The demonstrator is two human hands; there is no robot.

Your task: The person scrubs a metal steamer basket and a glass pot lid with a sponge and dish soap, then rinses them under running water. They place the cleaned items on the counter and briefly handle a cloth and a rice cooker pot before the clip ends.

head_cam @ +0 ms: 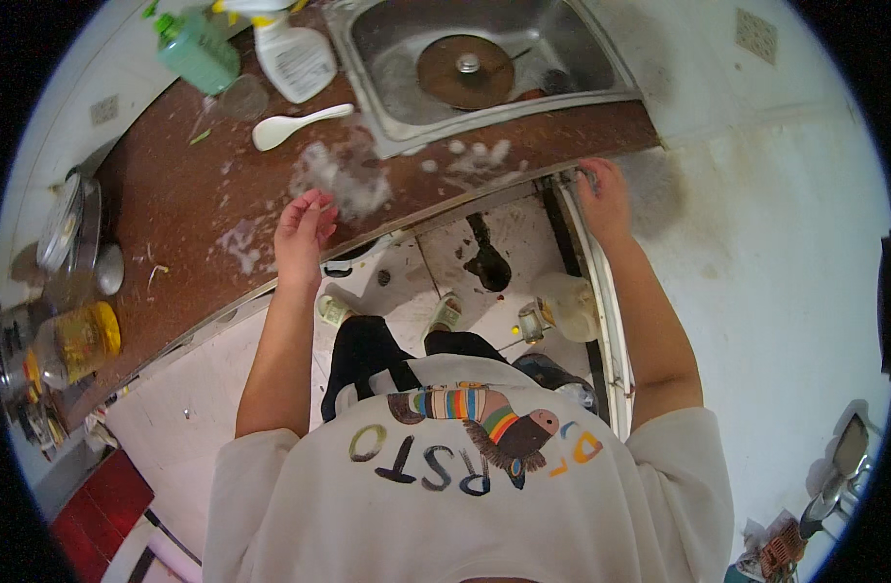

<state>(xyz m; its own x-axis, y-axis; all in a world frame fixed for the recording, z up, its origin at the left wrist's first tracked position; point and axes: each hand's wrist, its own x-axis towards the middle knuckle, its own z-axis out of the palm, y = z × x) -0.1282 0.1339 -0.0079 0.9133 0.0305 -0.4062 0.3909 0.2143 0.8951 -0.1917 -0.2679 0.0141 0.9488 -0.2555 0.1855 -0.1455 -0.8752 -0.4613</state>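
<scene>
Over the front edge of the brown countertop (pixel 176 204), my left hand (pixel 305 222) hovers with bent fingers and nothing seen in it. White foam (pixel 343 178) lies on the counter beside that hand. My right hand (pixel 602 193) is near the counter's right front corner, fingers curled; whether it touches the edge I cannot tell. A white plastic spoon (pixel 278 131) lies left of the stainless steel sink (pixel 380 116). In the sink rests a round brown lid with a metal knob (pixel 467 69). A white spray bottle (pixel 296 62) and a green pump bottle (pixel 198 58) stand behind the spoon.
Metal pans or lids (pixel 66 222) and a yellow-capped jar (pixel 81 342) stand at the counter's left end. Below, on the floor, are a dark wet stain (pixel 489 268), a glass jar (pixel 531 323) and a plastic jug (pixel 573 310). Utensils (pixel 839 466) hang on the right wall.
</scene>
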